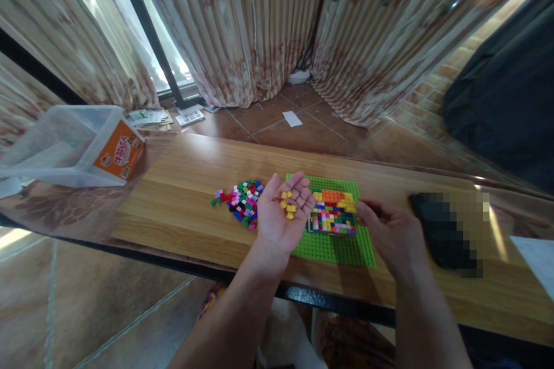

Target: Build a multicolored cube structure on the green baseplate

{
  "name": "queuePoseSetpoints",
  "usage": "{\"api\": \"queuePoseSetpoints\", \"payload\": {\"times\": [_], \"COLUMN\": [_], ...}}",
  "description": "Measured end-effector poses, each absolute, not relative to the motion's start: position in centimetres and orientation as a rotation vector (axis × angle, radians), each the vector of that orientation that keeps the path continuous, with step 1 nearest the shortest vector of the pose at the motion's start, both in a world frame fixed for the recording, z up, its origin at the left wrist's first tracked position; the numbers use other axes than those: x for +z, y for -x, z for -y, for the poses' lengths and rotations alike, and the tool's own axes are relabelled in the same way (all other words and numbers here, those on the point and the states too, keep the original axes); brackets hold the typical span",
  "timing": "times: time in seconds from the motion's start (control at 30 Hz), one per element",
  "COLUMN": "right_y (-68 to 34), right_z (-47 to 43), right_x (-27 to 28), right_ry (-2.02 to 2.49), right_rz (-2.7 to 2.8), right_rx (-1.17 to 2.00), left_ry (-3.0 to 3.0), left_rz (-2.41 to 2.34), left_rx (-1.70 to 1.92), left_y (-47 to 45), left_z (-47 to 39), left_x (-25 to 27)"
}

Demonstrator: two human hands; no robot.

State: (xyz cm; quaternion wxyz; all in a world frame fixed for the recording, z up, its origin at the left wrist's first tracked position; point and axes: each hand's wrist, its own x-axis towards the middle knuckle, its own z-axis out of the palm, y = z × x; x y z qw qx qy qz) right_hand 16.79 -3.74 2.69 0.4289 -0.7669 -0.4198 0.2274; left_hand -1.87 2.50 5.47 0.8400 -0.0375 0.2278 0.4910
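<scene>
My left hand (283, 216) is turned palm up, fingers loosely curled, cradling several small yellow toy bricks (288, 207). Beneath and beyond it lies a green studded baseplate (333, 253). A block of many-coloured bricks (331, 219) is built up on this plate, with orange and yellow ones along its far side. At the right edge of that block is my right hand (389, 230), thumb and fingertips pinched together; whatever is between them is too small to make out. A loose pile of mixed bricks (244, 202) lies to the left of my left hand, which partly hides it.
A clear plastic bin (56, 176) with an orange label stands at the far left. On the wooden board (173, 184), a dark object (441, 230), partly pixelated, lies right of my right hand. White paper (534, 259) rests at the right edge. Curtains (242, 29) hang behind the table.
</scene>
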Motion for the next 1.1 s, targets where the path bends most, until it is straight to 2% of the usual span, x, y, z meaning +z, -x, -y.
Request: {"api": "queuePoseSetpoints", "payload": {"times": [0.5,0.93,1.0,1.1], "right_y": [-16.4,-16.2,-16.3,-16.2], "right_z": [2.9,2.9,3.0,3.0], "right_x": [1.1,0.7,1.1,2.2], "right_ry": [1.884,1.779,1.764,1.735], "right_rz": [0.892,0.833,0.804,0.752], "right_rx": [0.719,0.715,0.674,0.451], "left_ry": [0.075,0.045,0.036,0.027], "left_rz": [-0.487,-0.483,-0.465,-0.431], "left_rx": [1.034,1.008,0.991,0.959], "left_y": [1.8,1.8,1.7,1.6], "left_z": [-2.5,-2.3,-2.2,-2.1], "left_x": [5.4,5.6,5.7,5.7]}}
